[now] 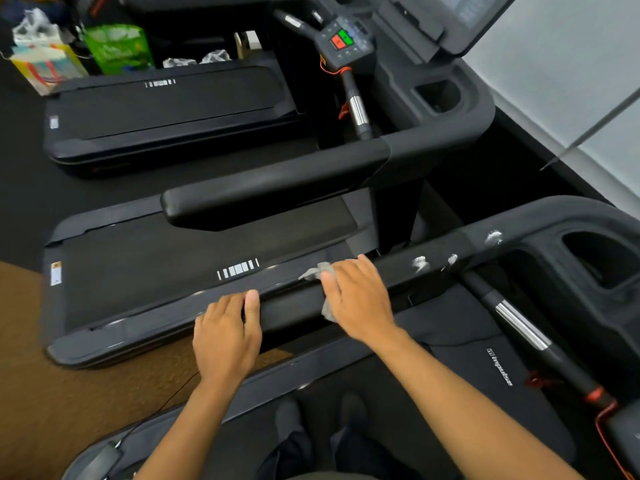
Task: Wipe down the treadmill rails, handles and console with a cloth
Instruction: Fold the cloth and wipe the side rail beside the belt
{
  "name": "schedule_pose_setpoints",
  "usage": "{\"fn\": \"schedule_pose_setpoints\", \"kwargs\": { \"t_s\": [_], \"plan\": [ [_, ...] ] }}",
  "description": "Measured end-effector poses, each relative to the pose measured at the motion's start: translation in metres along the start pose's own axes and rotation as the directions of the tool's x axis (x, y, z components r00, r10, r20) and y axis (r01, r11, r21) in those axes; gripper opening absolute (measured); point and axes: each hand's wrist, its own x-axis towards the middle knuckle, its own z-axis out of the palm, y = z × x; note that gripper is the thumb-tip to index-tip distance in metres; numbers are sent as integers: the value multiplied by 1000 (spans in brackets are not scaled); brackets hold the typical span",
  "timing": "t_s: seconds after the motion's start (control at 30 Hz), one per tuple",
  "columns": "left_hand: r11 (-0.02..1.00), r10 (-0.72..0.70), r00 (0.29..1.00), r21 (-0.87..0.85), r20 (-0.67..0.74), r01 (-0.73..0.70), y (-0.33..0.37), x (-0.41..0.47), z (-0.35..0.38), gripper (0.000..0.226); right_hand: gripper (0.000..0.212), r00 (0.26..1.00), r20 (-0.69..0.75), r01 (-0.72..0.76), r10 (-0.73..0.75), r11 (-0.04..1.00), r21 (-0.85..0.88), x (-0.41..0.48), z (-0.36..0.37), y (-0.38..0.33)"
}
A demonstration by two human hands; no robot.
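— Where is your cloth?
— Your right hand (360, 299) presses the grey cloth (320, 271) onto the black handrail (388, 268), fingers spread fairly straight over it.
— And your left hand (227, 332)?
— It rests on the same rail just beside the right, fingers laid over the top and holding nothing, as far as the blur shows.
— Any writing?
— "impulse" in white on the motor cover (500, 367). White smears (419, 263) sit further along the rail.
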Motion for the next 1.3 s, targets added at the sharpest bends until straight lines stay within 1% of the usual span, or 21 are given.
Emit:
{"fn": "schedule_pose_setpoints", "kwargs": {
  "t_s": [0.07, 0.1, 0.13, 0.17, 0.2, 0.27, 0.33, 0.4, 0.5, 0.57, 0.63, 0.7, 0.8, 0.83, 0.97, 1.03, 1.1, 1.17, 1.2, 1.23, 1.3],
  "plan": [
    [1000, -7, 1000, 20, -15, 7, 1, 0, 0, 59, 50, 999, 46, -27, 28, 999, -43, 7, -3, 13],
    [1000, -10, 1000, 27, -24, 11, 2, -1, -1, 58, 45, 997, 73, -11, 17, 996, -86, 10, -5, 18],
    [1000, -12, 1000, 28, -28, 13, 3, -1, -2, 57, 35, 995, 97, 11, 3, 990, -139, 13, -10, 22],
    [1000, -13, 999, 25, -31, 14, 4, -1, -3, 57, 32, 995, 105, 14, 6, 982, -186, 15, -14, 28],
    [1000, -15, 999, 19, -34, 15, 5, -1, -4, 57, 34, 996, 82, -8, 25, 978, -209, 16, -18, 34],
    [1000, -19, 999, 10, -43, 19, 5, -2, -3, 56, 39, 995, 24, -96, 101, 983, -156, 15, -27, 45],
    [1000, -29, 999, 7, -39, 29, 4, -2, -1, 57, 41, 992, -13, -126, 126, 989, -83, 11, -26, 45],
    [999, -44, 999, 3, -26, 44, 4, -2, -1, 57, 39, 994, -66, -94, 90, 994, -59, 9, -15, 32],
    [999, -49, 999, -20, -22, 49, 7, -2, -4, 53, 39, 987, -145, -74, 76, 997, 19, 7, -1, 2],
    [998, -51, 999, -23, -18, 51, 7, -2, -5, 52, 35, 988, -151, -18, 27, 998, 59, 0, 7, -19],
    [998, -56, 998, -14, -15, 55, 6, -2, -3, 53, 33, 990, -140, 43, -33, 996, 73, -4, 13, -45],
    [999, -47, 999, -16, -23, 47, 3, -3, -3, 54, 32, 991, -96, 103, -95, 992, 78, -6, 21, -71],
    [999, -39, 998, -17, -47, 39, 3, -5, -4, 53, 30, 979, 18, 202, -204, 976, 80, -3, 23, -80],
    [999, -41, 998, -13, -54, 40, 3, -4, -4, 54, 31, 978, 34, 203, -206, 976, 82, -1, 19, -74],
    [999, -39, 999, -18, -36, 38, 7, -3, -3, 57, 41, 996, 65, 51, -56, 996, 71, 1, -6, -25],
    [999, -41, 999, -21, -30, 41, 7, -3, -3, 58, 45, 996, 94, -23, 14, 995, 99, 4, -22, -9],
    [999, -42, 999, -18, -22, 42, 6, -2, -2, 58, 44, 995, 60, -81, 75, 992, 101, 10, -39, -2],
    [999, -49, 999, -16, -1, 49, 4, -2, 0, 59, 40, 996, 16, -83, 82, 995, 57, 17, -56, 1],
    [999, -39, 999, -20, 14, 39, 4, -1, 0, 59, 37, 996, 30, -85, 83, 995, 55, 20, -62, 5],
    [1000, -15, 1000, -26, 27, 16, 3, -1, -1, 57, 35, 995, 67, -80, 76, 995, 60, 22, -67, 7],
    [995, 80, 996, -61, 42, -77, 7, 2, -5, 51, 32, 987, 155, -59, 48, 996, 67, 26, -70, 10]
  ]
}}
